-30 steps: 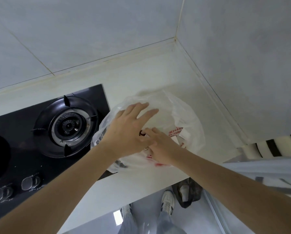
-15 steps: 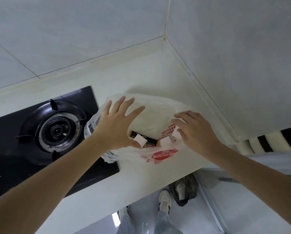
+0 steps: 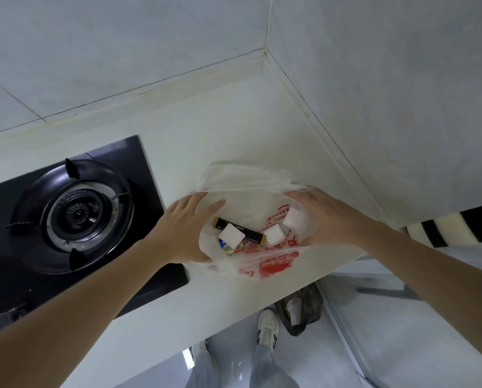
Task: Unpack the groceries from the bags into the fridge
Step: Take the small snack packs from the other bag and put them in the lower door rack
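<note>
A thin white plastic bag [image 3: 273,261] printed in red sits on the pale countertop [image 3: 206,130] in the corner where two tiled walls meet, its mouth spread wide between a person's two hands. The left hand [image 3: 185,232] lies against the bag's left rim with fingers straight and splayed, pressing the plastic outward; nothing is clasped in it. The right hand [image 3: 325,217] rests on the bag's right rim, its fingers bent over the edge of the film, though the blur there makes it unclear whether they pinch the plastic or only push it back.

Inside the bag lie a long black box with gold ends [image 3: 238,229], three small white square packets [image 3: 231,235], one of them resting on the box and the other two toward the right side, and a small blue and gold wrapped item [image 3: 228,247] beneath the box.

Just left of the bag, a black gas hob [image 3: 139,163] with a round burner [image 3: 78,215] is set into the counter, the bag's left edge overlapping its corner. Below the counter edge, the person's white trainers [image 3: 267,327] stand on a grey floor beside a dark bag [image 3: 304,312].
</note>
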### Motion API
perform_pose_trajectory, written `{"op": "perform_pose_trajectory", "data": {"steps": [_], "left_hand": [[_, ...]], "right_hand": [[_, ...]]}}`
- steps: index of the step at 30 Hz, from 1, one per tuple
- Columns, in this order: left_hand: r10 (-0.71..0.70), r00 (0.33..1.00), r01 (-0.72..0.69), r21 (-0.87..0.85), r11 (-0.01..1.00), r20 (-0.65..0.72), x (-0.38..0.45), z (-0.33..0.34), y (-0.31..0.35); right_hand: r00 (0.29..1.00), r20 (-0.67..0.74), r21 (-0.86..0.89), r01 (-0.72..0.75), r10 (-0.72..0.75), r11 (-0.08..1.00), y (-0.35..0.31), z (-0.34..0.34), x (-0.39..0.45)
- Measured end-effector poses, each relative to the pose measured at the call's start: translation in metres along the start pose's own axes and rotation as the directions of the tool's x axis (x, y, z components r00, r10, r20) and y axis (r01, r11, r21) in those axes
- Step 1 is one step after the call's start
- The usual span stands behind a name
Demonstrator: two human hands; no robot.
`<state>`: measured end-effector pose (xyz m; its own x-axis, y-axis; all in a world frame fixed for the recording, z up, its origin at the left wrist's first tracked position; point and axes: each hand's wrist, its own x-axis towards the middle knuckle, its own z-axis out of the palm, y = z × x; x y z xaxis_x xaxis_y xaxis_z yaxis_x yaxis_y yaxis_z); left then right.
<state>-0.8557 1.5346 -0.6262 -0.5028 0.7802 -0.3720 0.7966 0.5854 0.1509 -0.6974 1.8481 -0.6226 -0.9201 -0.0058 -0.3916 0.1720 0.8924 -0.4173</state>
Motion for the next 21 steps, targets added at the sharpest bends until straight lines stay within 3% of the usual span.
{"op": "perform_pose_trajectory", "data": {"steps": [7, 9, 12, 15, 18, 21], "left_hand": [[0.032, 0.999, -0.033, -0.075, 0.997, -0.013, -0.008, -0.003, -0.013], [0.054, 0.996, -0.058, -0.060, 0.996, -0.075, -0.019, -0.007, -0.011], [0.122, 0.964, -0.146, -0.085, 0.986, -0.236, -0.028, -0.014, 0.006], [0.160, 0.951, -0.199, -0.128, 0.972, -0.263, -0.022, -0.015, 0.029], [0.057, 0.978, -0.087, -0.145, 0.986, -0.199, -0.012, -0.011, 0.049], [-0.079, 0.989, 0.065, -0.113, 0.991, -0.124, -0.010, 0.000, 0.057]], "right_hand": [[0.999, -0.029, -0.050, -0.039, 0.037, 0.998, -0.009, -0.005, -0.005], [0.994, -0.074, -0.089, -0.087, 0.081, 0.992, -0.020, -0.008, -0.016], [0.964, -0.259, -0.178, -0.106, 0.058, 0.978, -0.050, -0.011, -0.032], [0.962, -0.271, -0.052, -0.008, -0.007, 0.999, -0.085, -0.001, -0.028], [0.973, -0.221, 0.073, 0.083, -0.065, 0.994, -0.108, 0.029, -0.002], [0.980, -0.194, 0.164, 0.081, -0.049, 0.983, -0.123, 0.063, 0.028]]}}
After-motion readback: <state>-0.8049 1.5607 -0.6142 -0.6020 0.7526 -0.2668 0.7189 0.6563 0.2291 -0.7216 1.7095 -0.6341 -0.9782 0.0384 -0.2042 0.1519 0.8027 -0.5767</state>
